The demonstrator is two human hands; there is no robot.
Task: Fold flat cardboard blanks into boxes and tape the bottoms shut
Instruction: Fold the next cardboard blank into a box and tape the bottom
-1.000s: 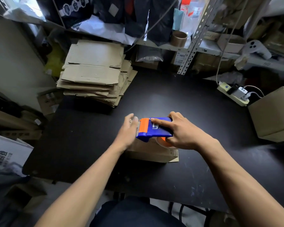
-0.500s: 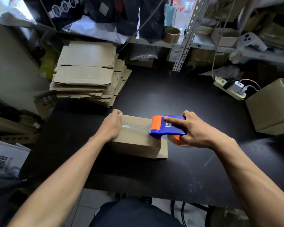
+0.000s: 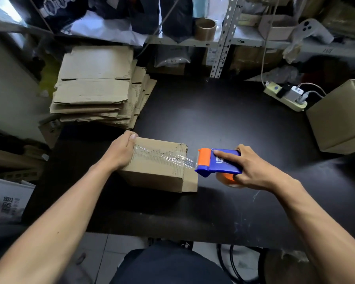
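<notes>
**Tape run clears the box's right edge**

A small brown corrugated box (image 3: 158, 165) sits near the front edge of the matte black desk (image 3: 223, 124), its ragged flap seam facing up under a glossy, wrinkled strip of clear tape (image 3: 162, 158). The left hand (image 3: 119, 152) curls over the box's left end, thumb on the far top edge, holding it down. The right hand (image 3: 252, 169) grips a blue plastic dispenser (image 3: 219, 161) with an orange roller head, forefinger laid straight along its top; an orange roll core shows beneath. The tape stretches taut from the box's right edge to the dispenser head.

A second ago the dispenser sat over the box's left end beside the left hand; it has since travelled right, past the box, and now hangs just beside it above the desk.

A stack of flat cardboard blanks (image 3: 96, 87) lies at the far left corner. A larger box (image 3: 340, 117) stands at the right edge, a power strip (image 3: 285, 97) near it.
</notes>
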